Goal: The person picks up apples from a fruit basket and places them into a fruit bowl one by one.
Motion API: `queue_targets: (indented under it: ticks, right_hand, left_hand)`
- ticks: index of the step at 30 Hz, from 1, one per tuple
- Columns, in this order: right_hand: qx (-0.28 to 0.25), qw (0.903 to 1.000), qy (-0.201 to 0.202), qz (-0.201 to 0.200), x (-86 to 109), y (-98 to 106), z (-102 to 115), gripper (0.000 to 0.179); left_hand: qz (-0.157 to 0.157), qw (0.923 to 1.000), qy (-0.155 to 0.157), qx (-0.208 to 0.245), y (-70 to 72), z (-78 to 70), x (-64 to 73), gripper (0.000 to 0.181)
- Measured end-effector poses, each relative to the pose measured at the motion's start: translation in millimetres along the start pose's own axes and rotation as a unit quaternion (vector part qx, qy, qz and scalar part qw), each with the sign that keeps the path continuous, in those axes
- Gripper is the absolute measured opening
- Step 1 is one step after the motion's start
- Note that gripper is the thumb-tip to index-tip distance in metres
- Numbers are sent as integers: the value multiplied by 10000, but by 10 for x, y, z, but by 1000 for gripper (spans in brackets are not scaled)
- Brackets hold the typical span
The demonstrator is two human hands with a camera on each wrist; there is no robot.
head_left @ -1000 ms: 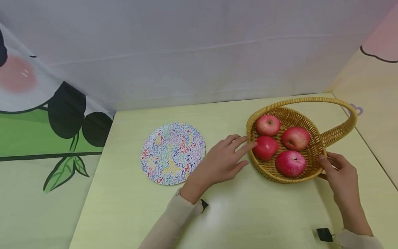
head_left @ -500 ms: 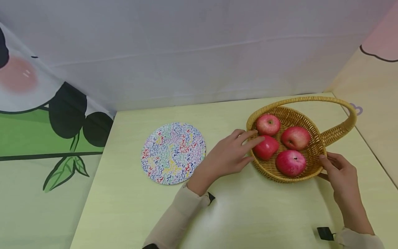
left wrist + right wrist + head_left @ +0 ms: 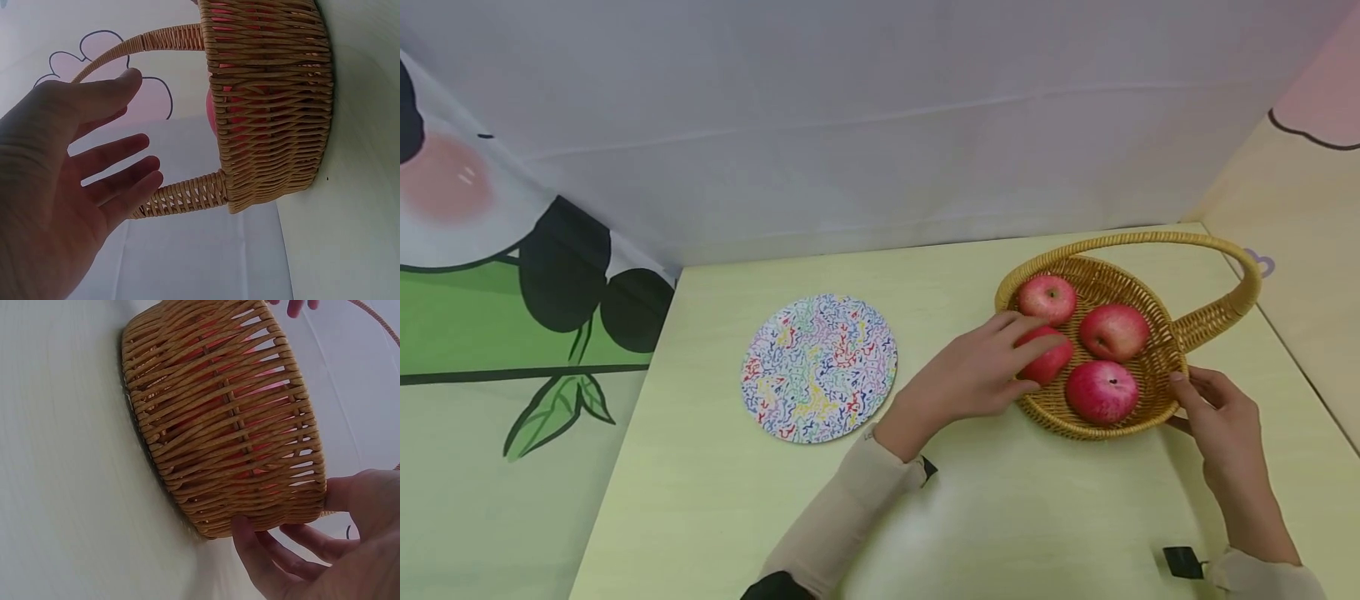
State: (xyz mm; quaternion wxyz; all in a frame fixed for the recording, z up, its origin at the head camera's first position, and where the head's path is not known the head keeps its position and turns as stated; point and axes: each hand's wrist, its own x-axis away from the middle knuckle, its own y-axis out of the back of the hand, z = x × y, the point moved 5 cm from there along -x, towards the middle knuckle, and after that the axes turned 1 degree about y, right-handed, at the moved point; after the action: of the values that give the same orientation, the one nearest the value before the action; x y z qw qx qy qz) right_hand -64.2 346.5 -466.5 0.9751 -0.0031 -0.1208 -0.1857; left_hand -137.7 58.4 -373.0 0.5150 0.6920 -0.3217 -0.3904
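Observation:
A wicker basket point(image 3: 1060, 425) with a tall arched handle point(image 3: 1180, 240) stands at the right of the table, several red and pink apples inside. My left hand point(image 3: 970, 371) hovers at its left rim, fingers spread over the left red apple point(image 3: 1047, 358) and partly hiding it. In the left wrist view, that hand point(image 3: 81, 162) shows its thumb and fingers apart, above the basket's rim. At the right side my right hand point(image 3: 1228, 425) grips the basket, thumb at the rim and fingers against the outer wall, as the right wrist view shows on the woven side point(image 3: 225, 425).
A round, colourfully patterned mat point(image 3: 818, 367) lies left of the basket on the pale yellow table point(image 3: 700, 517). Behind the table hangs a light grey cloth point(image 3: 865, 167). A printed cartoon panel point(image 3: 460, 333) borders the left side, and a beige panel point(image 3: 1300, 275) the right.
My left hand has moved right and slightly up, from the basket's left rim to over the left red apple. The right hand and the basket have stayed in place.

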Motion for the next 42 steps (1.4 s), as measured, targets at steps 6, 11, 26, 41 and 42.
queue_targets:
  ticks: [6, 11, 26, 41, 42]
  right_hand:
    - [145, 9998, -69, -86, 7, -2, 2, 9]
    - [149, 9998, -84, -106, 9, -3, -7, 10]
    - [134, 9997, -18, -195, -11, -1, -6, 11]
    - [172, 9995, 36, -248, -3, -4, -10, 12]
    - [196, 9995, 59, -248, -5, -1, -12, 12]
  left_hand:
    - [285, 9993, 141, 214, -49, -8, -104, 58]
    - [633, 9978, 161, 103, -107, -35, -214, 56]
    - [1512, 9868, 553, 162, -235, -27, -466, 67]
    - [2033, 9726, 946, -621, -409, -62, -596, 63]
    - [2073, 9713, 975, -639, -419, -60, -604, 64]
